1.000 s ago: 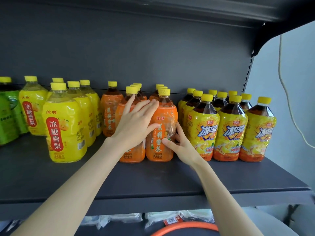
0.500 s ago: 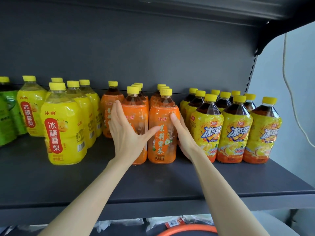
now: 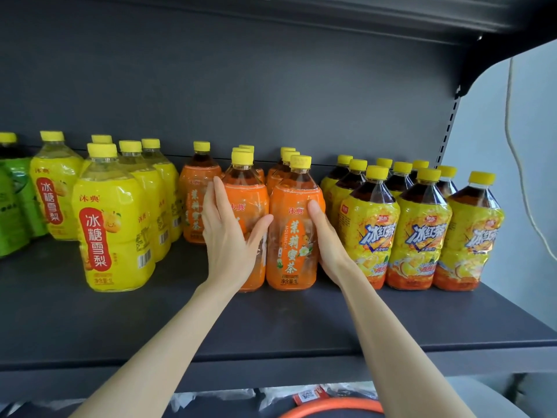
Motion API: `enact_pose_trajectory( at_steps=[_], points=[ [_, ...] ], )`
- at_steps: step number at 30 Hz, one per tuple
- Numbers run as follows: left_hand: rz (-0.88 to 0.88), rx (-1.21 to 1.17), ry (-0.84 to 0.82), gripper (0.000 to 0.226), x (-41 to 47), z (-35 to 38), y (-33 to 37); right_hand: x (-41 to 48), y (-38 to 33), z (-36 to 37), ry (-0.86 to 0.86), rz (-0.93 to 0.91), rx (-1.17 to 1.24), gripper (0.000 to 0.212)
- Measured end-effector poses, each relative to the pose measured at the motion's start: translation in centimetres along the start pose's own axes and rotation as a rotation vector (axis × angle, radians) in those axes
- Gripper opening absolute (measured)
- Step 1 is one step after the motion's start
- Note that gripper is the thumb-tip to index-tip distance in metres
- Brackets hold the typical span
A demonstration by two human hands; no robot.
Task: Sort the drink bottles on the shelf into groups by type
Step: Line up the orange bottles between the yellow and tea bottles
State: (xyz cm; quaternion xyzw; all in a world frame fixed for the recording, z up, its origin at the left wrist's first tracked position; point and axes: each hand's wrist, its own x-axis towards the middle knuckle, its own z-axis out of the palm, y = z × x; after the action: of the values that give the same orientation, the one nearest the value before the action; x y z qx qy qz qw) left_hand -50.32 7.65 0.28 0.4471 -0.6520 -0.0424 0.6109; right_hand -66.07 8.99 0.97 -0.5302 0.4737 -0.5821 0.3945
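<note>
Two orange jasmine tea bottles stand side by side at the shelf's front: the left one and the right one. My left hand cups the left bottle's left side, thumb across its front. My right hand wraps the right bottle's right side, its fingers hidden behind the bottle. More orange bottles stand behind them. Yellow pear drink bottles are grouped to the left, iced tea bottles to the right.
Green bottles stand at the far left edge. The dark shelf board has bare room in front of the bottles. An upper shelf hangs overhead. A cord dangles at the right. An orange ring lies below.
My left hand slid from the front of the orange bottles to the left bottle's side. My right hand rose along the right bottle's side. The two front bottles now stand tight together.
</note>
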Motion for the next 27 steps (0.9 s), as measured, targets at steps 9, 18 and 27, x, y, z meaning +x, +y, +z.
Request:
enact_pose_trajectory(
  at_steps=[9,18,27],
  points=[
    [-0.530,-0.463,-0.269,0.103,1.9,-2.3,-1.7,-1.7,0.3,0.2,0.021,-0.061,-0.039,0.083],
    [-0.531,-0.446,-0.268,0.068,1.7,-1.6,-1.6,-1.8,0.3,0.5,0.052,-0.059,-0.036,0.080],
    [-0.518,-0.433,-0.252,0.078,1.6,-1.4,-1.7,-1.9,0.3,0.7,0.070,-0.065,-0.044,0.081]
  ],
)
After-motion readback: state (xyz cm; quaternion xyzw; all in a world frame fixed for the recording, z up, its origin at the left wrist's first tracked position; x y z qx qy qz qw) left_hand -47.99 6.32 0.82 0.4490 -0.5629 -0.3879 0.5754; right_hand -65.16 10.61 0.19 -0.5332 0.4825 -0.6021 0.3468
